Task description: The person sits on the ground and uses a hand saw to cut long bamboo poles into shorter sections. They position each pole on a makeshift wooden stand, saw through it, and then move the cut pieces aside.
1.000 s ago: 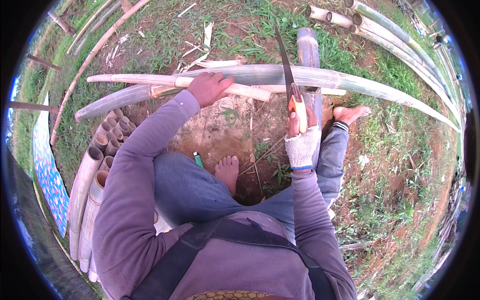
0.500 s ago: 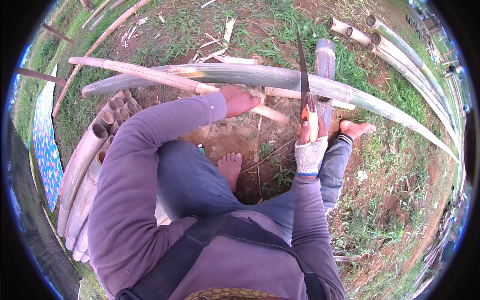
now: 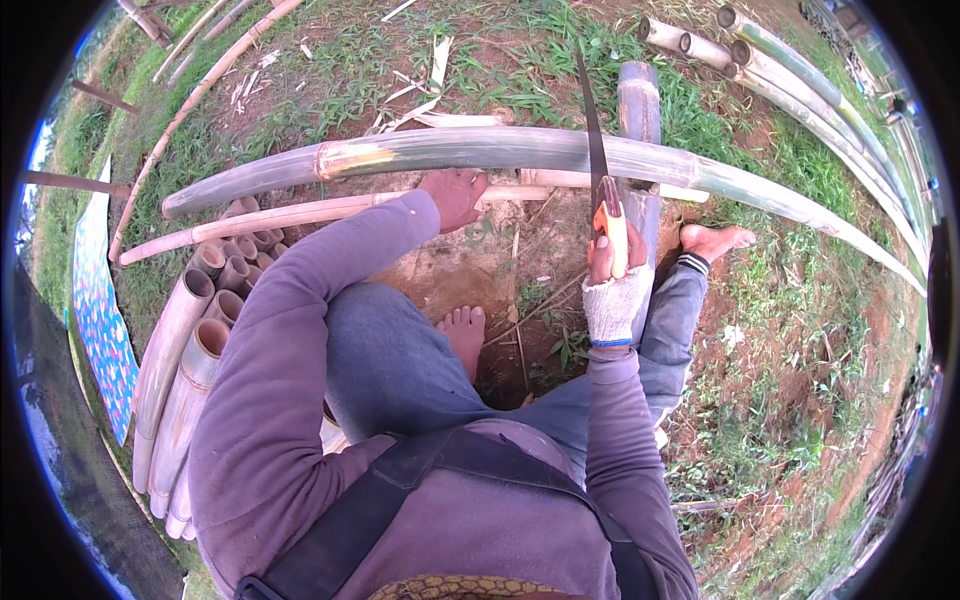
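Observation:
My right hand (image 3: 614, 290), in a white knit glove with bare fingertips, is closed round the orange handle of a handsaw (image 3: 591, 130). The dark blade points away from me, across a thick greenish bamboo pole (image 3: 450, 150). That pole lies crosswise over an upright-pointing bamboo length (image 3: 638, 105). My bare left hand (image 3: 456, 198) is over a thinner pale bamboo pole (image 3: 270, 219), its fingers loosened and apart. The thin pole lies on the near side of the thick one; my hand and sleeve hide part of it.
Cut bamboo tubes (image 3: 190, 310) are stacked at my left, beside a patterned blue sheet (image 3: 100, 310). More long poles (image 3: 800, 95) lie at the far right. Pale bamboo slivers (image 3: 440, 65) are scattered on the grass ahead. My bare feet (image 3: 462, 335) rest on the soil.
The thin pole has swung down from across the thick pole to lie along its near side. My left hand has loosened from a fist and shifted slightly left. The saw stays in my right hand.

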### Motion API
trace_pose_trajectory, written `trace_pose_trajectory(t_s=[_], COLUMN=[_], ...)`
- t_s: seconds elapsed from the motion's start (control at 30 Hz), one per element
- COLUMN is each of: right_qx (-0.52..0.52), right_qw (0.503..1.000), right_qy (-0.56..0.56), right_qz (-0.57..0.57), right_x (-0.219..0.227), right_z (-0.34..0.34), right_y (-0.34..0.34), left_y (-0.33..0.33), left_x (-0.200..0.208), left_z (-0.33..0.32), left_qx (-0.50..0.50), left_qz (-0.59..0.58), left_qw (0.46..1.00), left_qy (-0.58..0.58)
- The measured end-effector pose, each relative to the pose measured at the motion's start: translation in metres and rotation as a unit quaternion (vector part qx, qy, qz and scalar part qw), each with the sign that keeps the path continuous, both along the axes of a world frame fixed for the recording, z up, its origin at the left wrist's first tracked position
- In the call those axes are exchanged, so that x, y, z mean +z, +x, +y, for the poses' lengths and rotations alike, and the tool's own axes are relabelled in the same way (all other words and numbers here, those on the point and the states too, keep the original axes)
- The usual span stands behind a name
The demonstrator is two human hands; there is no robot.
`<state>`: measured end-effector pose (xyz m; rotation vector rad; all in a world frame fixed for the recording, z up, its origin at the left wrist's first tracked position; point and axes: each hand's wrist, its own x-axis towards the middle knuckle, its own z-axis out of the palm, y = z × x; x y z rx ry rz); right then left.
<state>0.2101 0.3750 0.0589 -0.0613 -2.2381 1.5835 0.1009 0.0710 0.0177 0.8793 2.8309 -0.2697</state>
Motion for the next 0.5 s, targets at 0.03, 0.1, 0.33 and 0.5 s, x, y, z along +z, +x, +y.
trace_pose_trajectory(t_s=[0.03, 0.1, 0.33, 0.5], right_qx=[0.001, -0.003, 0.041, 0.07], right_qw=[1.0, 0.999, 0.996, 0.995], right_qy=[-0.012, -0.034, -0.056, -0.026], right_qz=[-0.01, -0.029, -0.056, -0.07], right_x=[-0.001, -0.003, 0.032, 0.037], right_z=[0.001, 0.004, -0.012, -0.004], right_y=[-0.001, -0.001, 0.014, 0.019], left_y=[-0.001, -0.003, -0.05, -0.065], left_x=[-0.003, 0.009, 0.011, 0.008], left_z=[-0.004, -0.003, -0.02, -0.021], left_qx=[-0.003, -0.002, 0.024, 0.096], left_qz=[0.041, 0.055, 0.148, 0.064], left_qw=[0.999, 0.993, 0.939, 0.962], left_qy=[0.021, 0.109, 0.309, 0.249])
